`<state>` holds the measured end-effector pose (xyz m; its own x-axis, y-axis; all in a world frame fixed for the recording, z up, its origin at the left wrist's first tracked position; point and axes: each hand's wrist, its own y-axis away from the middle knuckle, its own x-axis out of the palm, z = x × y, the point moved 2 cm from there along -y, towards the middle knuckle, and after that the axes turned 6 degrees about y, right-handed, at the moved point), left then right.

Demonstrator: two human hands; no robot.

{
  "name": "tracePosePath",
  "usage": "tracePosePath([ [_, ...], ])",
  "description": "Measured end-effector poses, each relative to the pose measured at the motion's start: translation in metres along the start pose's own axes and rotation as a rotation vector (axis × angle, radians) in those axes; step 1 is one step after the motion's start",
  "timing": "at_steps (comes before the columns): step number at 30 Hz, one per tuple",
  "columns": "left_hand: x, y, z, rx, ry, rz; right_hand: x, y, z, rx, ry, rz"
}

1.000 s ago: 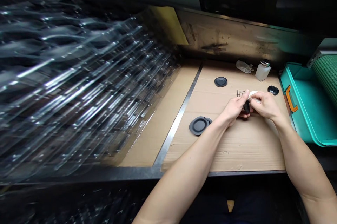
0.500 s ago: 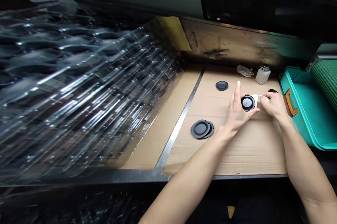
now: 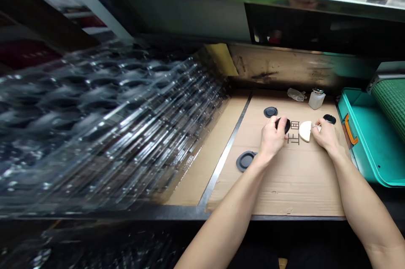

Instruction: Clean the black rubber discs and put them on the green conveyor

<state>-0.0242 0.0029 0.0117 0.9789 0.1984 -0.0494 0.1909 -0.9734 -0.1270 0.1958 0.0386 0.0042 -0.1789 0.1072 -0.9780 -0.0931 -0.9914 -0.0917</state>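
Near the far right corner of the worktop (image 3: 284, 193), the left hand (image 3: 270, 140) has its fingers (image 3: 274, 125) curled tight round a small black round part (image 3: 285, 125), which is mostly hidden. The right hand (image 3: 325, 136) pinches a white half-round pad (image 3: 305, 131) just beside the part, not touching it. I judge the part could slip from so covered a grip, or the left wrist could nudge the black disc (image 3: 244, 160) lying beside it.
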Motion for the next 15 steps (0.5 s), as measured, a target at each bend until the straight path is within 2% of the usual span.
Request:
tracePosePath([
  [4,-0.029,-0.054,0.008,0.003,-0.254,-0.050,0.014,0.000,0.003,-0.005,-0.020,0.019],
  [8,-0.042,-0.106,0.026,-0.178,-0.394,-0.013,0.021,0.002,0.006,0.003,-0.045,0.023],
  [10,-0.047,-0.119,0.034,-0.211,-0.568,-0.019,0.023,0.004,0.007,-0.003,-0.058,0.030],
  [13,-0.055,-0.129,0.037,-0.160,-0.935,-0.003,0.025,0.006,0.009,-0.019,-0.081,0.037],
  [15,-0.054,-0.133,0.031,-0.104,-1.095,-0.037,0.027,0.006,0.010,-0.027,-0.098,0.043],
])
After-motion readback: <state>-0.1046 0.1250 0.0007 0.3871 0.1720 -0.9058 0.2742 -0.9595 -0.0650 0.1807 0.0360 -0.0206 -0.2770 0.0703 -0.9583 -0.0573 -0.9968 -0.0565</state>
